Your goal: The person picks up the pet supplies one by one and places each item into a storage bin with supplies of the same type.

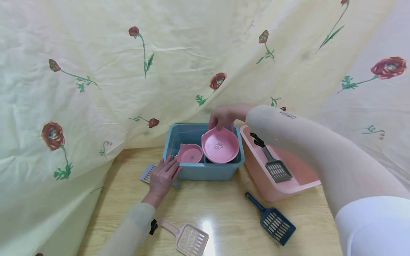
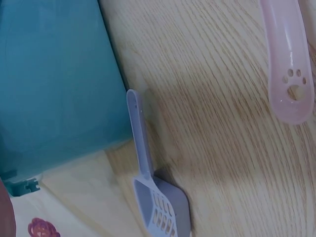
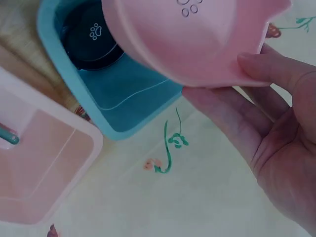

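My right hand [image 1: 223, 116] pinches the far rim of a pink cat-eared bowl [image 1: 221, 145] with a paw print inside. The bowl is tipped toward me above the right side of a blue bin [image 1: 205, 173]. In the right wrist view, the thumb lies inside the bowl and the fingers are under it. My left hand [image 1: 163, 176] rests with extended fingers on the bin's front left rim. Close to those fingertips, inside the bin, sits another pink cat-eared bowl [image 1: 189, 153]. A dark bowl [image 3: 94, 39] with a paw print lies in the bin below the held one.
A pink bin [image 1: 256, 170] stands to the right, with a dark green slotted scoop [image 1: 278, 170] in it. On the wooden table lie a navy scoop [image 1: 276, 224], a pale pink scoop [image 1: 192, 240] and a lavender scoop [image 2: 140, 133]. A flowered cloth [image 1: 179, 78] hangs behind.
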Motion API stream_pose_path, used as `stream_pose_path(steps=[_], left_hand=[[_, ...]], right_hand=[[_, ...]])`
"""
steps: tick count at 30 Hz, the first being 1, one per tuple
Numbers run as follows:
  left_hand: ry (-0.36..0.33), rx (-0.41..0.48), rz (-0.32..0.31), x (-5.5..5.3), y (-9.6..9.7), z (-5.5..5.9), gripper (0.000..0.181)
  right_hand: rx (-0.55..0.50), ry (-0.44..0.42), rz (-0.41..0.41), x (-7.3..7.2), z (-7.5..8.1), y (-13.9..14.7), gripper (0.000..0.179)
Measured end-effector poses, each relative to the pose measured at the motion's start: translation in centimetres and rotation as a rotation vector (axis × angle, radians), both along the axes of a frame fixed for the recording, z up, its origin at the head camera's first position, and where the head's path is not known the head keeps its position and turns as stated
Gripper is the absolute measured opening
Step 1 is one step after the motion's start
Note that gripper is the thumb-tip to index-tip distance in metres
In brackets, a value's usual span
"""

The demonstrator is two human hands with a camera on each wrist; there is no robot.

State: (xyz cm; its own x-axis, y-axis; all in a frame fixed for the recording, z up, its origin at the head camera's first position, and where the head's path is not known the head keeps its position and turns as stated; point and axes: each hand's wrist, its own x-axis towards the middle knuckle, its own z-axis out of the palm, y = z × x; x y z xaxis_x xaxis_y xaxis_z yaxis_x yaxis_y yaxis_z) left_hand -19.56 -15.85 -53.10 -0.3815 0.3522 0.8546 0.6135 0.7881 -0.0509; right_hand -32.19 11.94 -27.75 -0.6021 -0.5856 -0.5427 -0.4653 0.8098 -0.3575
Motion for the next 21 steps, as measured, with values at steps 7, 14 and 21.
stream_pose_path(steps=[7, 14, 21], left_hand=[[-0.017, -0.005, -0.008, 0.3, 0.3, -0.1, 0.026], [-0.022, -0.012, 0.013, 0.4, 0.2, -0.1, 0.025], [-0.029, -0.024, 0.04, 0.4, 0.1, -0.3, 0.032]], right_hand=[[0.033, 0.055, -0.024, -2.4, -2.4, -0.2, 0.037], [0.079, 0.153, -0.028, -4.0, -5.4, -0.3, 0.033], [0.054, 0.144, -0.008, -4.9, -8.3, -0.6, 0.034]])
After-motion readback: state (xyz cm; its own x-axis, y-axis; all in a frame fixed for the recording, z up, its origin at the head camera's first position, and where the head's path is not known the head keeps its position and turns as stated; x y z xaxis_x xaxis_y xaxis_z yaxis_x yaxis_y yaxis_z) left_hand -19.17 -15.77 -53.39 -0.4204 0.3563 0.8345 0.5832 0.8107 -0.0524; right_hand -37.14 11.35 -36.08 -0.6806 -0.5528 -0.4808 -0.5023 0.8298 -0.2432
